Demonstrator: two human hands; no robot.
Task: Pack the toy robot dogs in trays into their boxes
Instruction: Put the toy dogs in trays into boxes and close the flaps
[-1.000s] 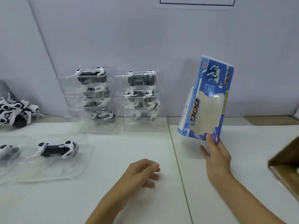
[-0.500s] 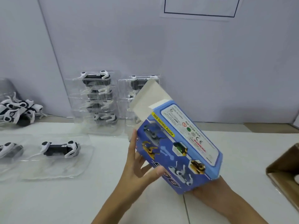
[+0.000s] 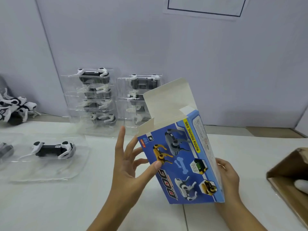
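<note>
A blue toy-dog box [image 3: 181, 157] stands tilted above the table, its white top flaps open toward the wall. My right hand [image 3: 228, 177] grips its right side from behind. My left hand [image 3: 131, 162] touches the left edge, thumb on the printed face, fingers spread and fairly straight. A black-and-white robot dog [image 3: 53, 149] lies in a clear tray [image 3: 50, 170] at the left. Two stacks of trays with dogs stand against the wall, the left stack [image 3: 95, 99] and the right stack [image 3: 138, 90] partly hidden by the box flap.
Loose robot dogs [image 3: 13, 109] are piled at the far left by the wall. Another tray with a dog [image 3: 5, 150] is cut off by the left edge. A brown cardboard carton [image 3: 290, 177] sits at the right edge.
The box came down from the upright hold in my right hand, turned its printed back toward me, and its flaps opened. My left hand rose from the table to the box edge.
</note>
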